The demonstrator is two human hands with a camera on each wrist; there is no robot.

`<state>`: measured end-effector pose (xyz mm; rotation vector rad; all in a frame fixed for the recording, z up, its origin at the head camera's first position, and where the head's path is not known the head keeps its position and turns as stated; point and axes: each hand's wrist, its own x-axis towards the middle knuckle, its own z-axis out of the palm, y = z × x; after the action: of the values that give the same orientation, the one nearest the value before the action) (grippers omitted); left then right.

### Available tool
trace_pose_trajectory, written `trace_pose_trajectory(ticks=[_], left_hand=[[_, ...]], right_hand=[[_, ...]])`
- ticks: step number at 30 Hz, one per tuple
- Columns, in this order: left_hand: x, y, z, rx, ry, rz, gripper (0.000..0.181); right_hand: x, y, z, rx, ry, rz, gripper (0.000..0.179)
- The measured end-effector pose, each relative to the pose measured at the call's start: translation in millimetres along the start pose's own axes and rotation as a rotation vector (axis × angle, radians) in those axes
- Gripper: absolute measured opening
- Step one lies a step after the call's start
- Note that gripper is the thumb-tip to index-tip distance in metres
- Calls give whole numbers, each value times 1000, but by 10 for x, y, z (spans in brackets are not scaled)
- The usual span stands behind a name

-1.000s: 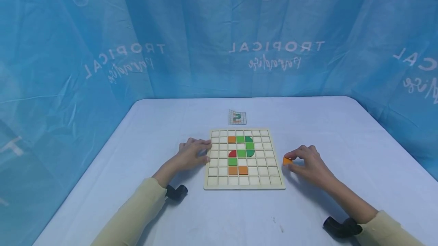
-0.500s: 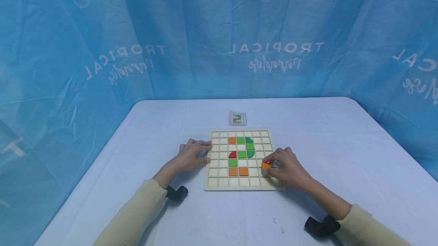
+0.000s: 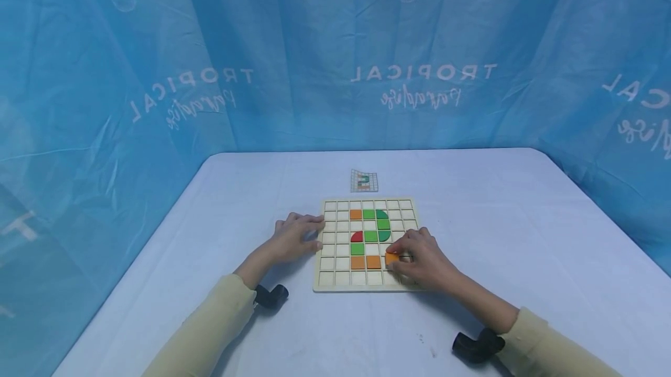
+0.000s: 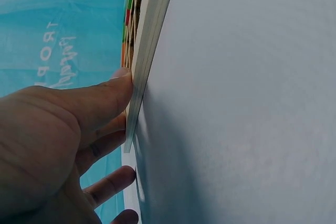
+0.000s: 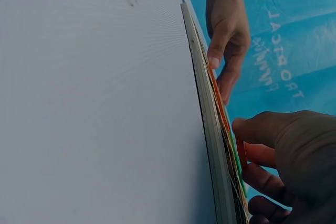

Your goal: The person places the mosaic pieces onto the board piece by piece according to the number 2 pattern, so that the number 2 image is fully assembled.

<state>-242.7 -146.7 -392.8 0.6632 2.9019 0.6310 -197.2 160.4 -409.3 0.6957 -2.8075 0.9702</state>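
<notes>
A cream grid board (image 3: 341, 278) lies on the table. Set in its cells are orange tiles (image 3: 373, 262), green tiles (image 3: 370, 236), dark green rounded tiles and one red rounded tile (image 3: 357, 237). My right hand (image 3: 426, 260) pinches an orange square tile (image 3: 391, 259) between thumb and fingers over the lower right part of the board, just right of the orange pair. In the right wrist view that tile (image 5: 241, 152) stands at the board's face. My left hand (image 3: 291, 239) touches the board's left edge with extended thumb and fingers; the left wrist view shows the thumb (image 4: 107, 98) against that edge.
Beyond the board lies a small printed card (image 3: 364, 180) with a coloured grid pattern. A white cloth (image 3: 262, 330) covers the table, and a blue printed curtain (image 3: 314, 45) hangs behind it. Each wrist carries a black device (image 3: 478, 346).
My right hand has carried the orange tile leftward from beside the board to over its lower right cells. The left hand stays at the left edge.
</notes>
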Motion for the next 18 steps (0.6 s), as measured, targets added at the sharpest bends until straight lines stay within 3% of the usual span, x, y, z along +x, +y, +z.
trace_pose_trajectory(ticks=[10,18], left_hand=[[10,-5,9,3,3,-5,52],[6,-9,7,-3,7,-1,52]], right_hand=[[15,-48,51,-28,-19,32,23],[18,-46,58,-37,-16,12,23]])
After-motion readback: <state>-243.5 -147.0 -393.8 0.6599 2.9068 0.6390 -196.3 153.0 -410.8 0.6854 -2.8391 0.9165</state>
